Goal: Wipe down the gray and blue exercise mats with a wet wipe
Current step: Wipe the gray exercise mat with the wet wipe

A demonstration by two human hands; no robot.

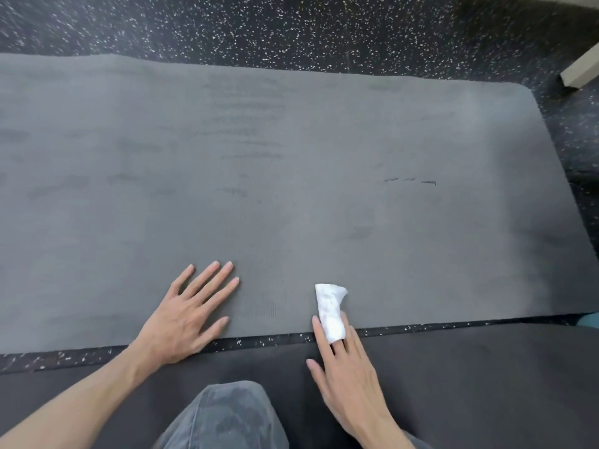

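Observation:
A large gray exercise mat (291, 157) lies across the speckled floor, with faint darker streaks and three small dark marks toward its right side. My left hand (188, 312) rests flat on the mat near its front edge, fingers spread and straight. My right hand (346, 377) reaches to the same front edge and pinches a crumpled white wet wipe (330, 309) between its fingers. The wipe lies over the fingers and its free end sticks out onto the mat. A sliver of teal-blue (589, 319) shows at the right edge; I cannot tell what it is.
Black rubber floor with white specks (291, 27) surrounds the mat. A darker mat (470, 367) lies under me in front, where my knee in gray jeans (223, 416) rests. A pale beige block (580, 71) stands at the far right corner.

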